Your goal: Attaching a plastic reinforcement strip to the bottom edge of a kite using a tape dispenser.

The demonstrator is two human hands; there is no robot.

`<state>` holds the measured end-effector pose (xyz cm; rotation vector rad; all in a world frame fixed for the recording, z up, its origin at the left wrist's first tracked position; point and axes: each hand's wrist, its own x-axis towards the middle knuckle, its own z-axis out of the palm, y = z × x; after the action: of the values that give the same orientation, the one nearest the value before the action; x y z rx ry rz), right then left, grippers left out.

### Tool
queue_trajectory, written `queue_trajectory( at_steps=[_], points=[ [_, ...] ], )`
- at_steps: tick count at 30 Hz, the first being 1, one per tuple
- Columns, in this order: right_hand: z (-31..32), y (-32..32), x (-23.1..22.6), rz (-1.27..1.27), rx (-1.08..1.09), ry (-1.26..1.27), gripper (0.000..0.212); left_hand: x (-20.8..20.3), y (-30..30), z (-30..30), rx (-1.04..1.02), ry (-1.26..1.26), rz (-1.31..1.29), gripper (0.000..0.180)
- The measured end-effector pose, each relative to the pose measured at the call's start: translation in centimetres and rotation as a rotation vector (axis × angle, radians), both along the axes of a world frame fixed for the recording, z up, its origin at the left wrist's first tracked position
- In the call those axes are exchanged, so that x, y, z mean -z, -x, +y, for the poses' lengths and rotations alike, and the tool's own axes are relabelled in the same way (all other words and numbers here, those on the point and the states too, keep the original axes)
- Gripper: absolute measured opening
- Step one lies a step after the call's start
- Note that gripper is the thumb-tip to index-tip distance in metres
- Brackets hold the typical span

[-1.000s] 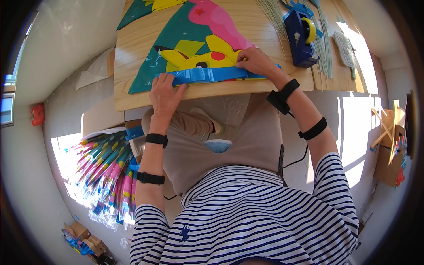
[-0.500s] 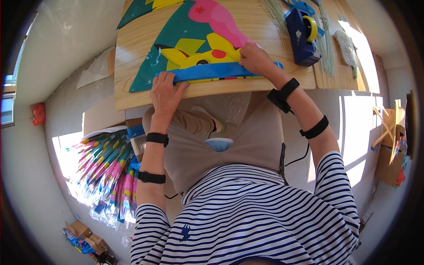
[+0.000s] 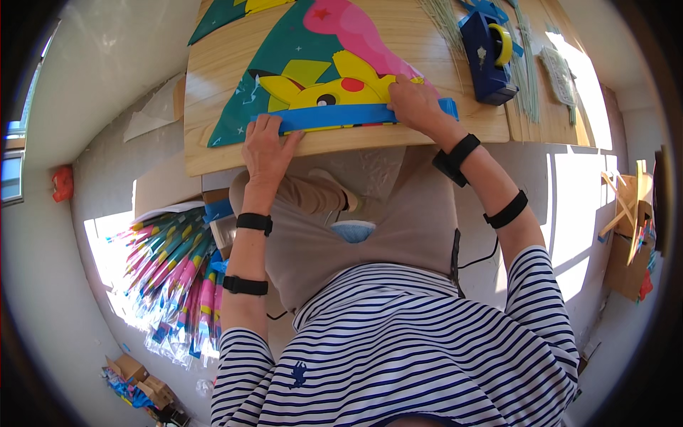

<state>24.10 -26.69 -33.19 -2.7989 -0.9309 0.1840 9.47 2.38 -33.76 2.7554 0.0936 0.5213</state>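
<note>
A triangular printed sheet (image 3: 284, 89), green, pink and yellow with a cartoon animal, lies on the wooden table like a kite sail. A flat blue strip (image 3: 334, 116) runs along its near edge. My left hand (image 3: 265, 149) is closed on the strip's left end, its fingers on top and the thumb at the near edge. My right hand (image 3: 416, 107) is curled over the strip's right part, knuckles up, with its fingertips hidden. Past that hand, the strip's right end (image 3: 447, 108) sticks out. A thin yellow band shows below the strip.
A blue tape dispenser (image 3: 487, 64) with a yellow roll stands at the right. Around it lie thin pale sticks (image 3: 526, 78) and a clear plastic pack (image 3: 556, 75). Another printed sheet (image 3: 220, 21) lies far left. Bundled printed sheets (image 3: 174, 270) in clear wrapping sit low at left.
My right hand has shifted slightly right, and more of the printed edge shows beside it. The sheet has flattened a little, uncovering more of the cartoon's eye. My left hand stays in place.
</note>
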Motion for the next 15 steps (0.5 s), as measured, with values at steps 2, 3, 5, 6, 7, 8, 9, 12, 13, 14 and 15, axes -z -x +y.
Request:
queue_trajectory(
  at_steps=[2,3,5,6,7,8,9,12,13,14,15],
  points=[
    [-0.1,0.4,0.2,-0.049,-0.02,-0.049,0.018,0.1,0.0,0.0,-0.003,-0.002,-0.002,0.038],
    [-0.3,0.5,0.8,-0.109,-0.025,-0.08,0.016,0.1,0.0,0.0,-0.002,-0.008,-0.005,0.038],
    [-0.5,1.0,1.8,-0.229,-0.033,-0.143,0.016,0.2,-0.1,0.0,0.002,-0.01,-0.01,0.039],
    [-0.2,1.4,1.6,-0.323,-0.052,-0.136,0.015,0.2,-0.1,0.0,-0.003,-0.011,-0.009,0.04],
    [0.0,2.0,1.4,-0.418,-0.07,-0.129,0.015,0.1,0.0,0.0,-0.008,-0.012,-0.008,0.04],
    [0.2,2.5,1.2,-0.512,-0.088,-0.123,0.015,0.1,0.0,0.0,-0.021,-0.001,-0.001,0.041],
    [0.2,2.9,1.2,-0.53,-0.138,-0.136,0.015,-0.1,0.0,-0.1,-0.029,0.011,0.004,0.041],
    [0.1,3.6,1.6,-0.577,-0.264,-0.168,0.014,-0.5,-0.5,-0.6,-0.088,0.026,0.061,0.04],
    [0.0,3.7,1.7,-0.59,-0.29,-0.173,0.014,-0.6,-0.7,-0.9,-0.113,0.029,0.087,0.04],
    [0.0,3.7,1.8,-0.602,-0.316,-0.178,0.014,-0.5,-0.9,-1.2,-0.142,0.008,0.078,0.039],
    [0.0,3.6,1.9,-0.616,-0.342,-0.183,0.014,-0.2,-1.2,-1.5,-0.169,-0.011,0.067,0.037]
  ],
)
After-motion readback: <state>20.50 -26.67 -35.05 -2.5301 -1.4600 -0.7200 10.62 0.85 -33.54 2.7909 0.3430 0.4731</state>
